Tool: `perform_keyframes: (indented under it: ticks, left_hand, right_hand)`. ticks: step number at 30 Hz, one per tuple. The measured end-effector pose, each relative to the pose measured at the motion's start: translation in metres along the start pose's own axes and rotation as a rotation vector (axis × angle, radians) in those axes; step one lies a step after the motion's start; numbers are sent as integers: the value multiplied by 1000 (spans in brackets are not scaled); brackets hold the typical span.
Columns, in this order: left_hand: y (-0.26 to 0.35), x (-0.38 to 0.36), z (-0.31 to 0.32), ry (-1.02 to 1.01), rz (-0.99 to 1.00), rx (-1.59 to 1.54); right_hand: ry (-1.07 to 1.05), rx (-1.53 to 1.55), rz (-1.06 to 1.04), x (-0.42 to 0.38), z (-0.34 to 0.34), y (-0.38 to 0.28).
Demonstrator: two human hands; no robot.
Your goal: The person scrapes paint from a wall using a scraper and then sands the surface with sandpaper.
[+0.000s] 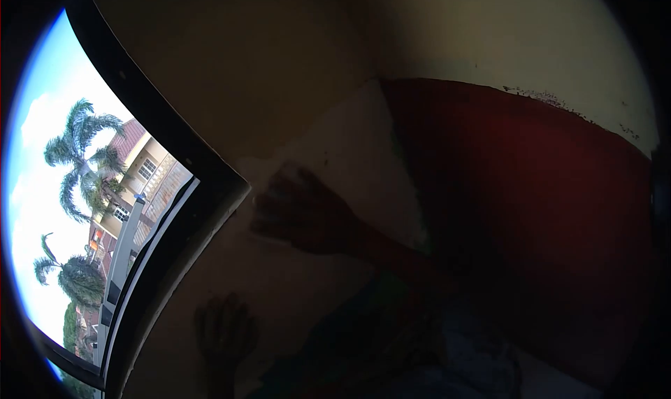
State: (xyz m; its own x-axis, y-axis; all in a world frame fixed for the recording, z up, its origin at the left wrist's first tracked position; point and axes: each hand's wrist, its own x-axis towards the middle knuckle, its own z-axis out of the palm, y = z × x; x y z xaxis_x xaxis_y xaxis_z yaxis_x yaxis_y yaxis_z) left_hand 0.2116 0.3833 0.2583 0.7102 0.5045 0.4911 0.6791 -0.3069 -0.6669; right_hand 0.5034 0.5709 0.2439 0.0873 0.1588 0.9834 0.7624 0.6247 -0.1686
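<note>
The picture is very dark around both hands. My right hand reaches in from the right and presses on the pale wall, a little right of the window corner. Its fingers are slightly blurred, and a pale flat piece shows as a thin edge beneath them; its kind cannot be made out. Lower down, my left hand lies flat against the same wall with its fingers spread, holding nothing that I can see.
A dark window frame slants along the left, with palm trees and a house outside. At right is a red surface below a cream wall area with dark specks along their border. Dim clothing shows at the bottom.
</note>
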Motion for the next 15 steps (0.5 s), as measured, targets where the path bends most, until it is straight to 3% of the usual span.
perform_keyframes:
  ticks: [2,5,8,10,12,14,15]
  left_hand:
    - [1,1,0,2,-1,0]
    - [2,1,4,47,10,51]
    - [-1,-5,6,13,18,-11]
    - [-4,-4,4,-4,10,-42]
    - [-6,-10,5,35,-22,-21]
    - [-2,-3,2,23,-126,94]
    - [-1,-3,3,17,-144,93]
  right_hand:
    - [-50,8,-63,-6,2,6]
    - [130,-42,269,4,14,22]
    - [-112,201,-196,-45,11,-60]
    - [-170,197,-477,-69,17,-57]
    - [-4,32,-88,-62,20,-21]
    - [248,101,388,-43,16,-2]
    - [238,134,389,-44,19,-18]
